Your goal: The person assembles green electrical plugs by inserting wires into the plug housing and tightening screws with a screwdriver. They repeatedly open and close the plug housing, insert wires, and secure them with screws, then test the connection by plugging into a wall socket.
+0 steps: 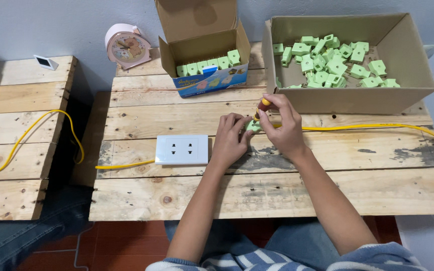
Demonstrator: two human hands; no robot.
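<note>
- Left hand [228, 138] is resting on the wooden pallet table [277, 190], fingers curled round a small green plug [252, 126], pinning it against the boards
- Right hand [283, 125] is just beside it, fingertips pinched on a small screwdriver with a yellow-orange handle [264, 103]; the tool stands nearly upright with its tip down on the plug, though the hands cover the tip itself
- So both hands are closed on something, left on the plug, right on the screwdriver, and they're touching each other over the middle of the table
- A yellow cable [367, 127] lies across the table behind the right hand and runs off the right edge
- Left of the left hand there's a white double wall socket [182, 149] lying flat, with more yellow cable coming out its left side and looping over the gap to a second pallet table [11, 125]
- At the back right, a big open cardboard box [352, 95] has a loose pile of the same green plugs [332, 62] in it
- Back centre, a smaller open carton [202, 47] has a neat row of green plugs standing in it
- A pink round alarm clock [126, 46] leans against the wall to the left of that carton
- Blue jeans and a striped sleeve show at the bottom
</note>
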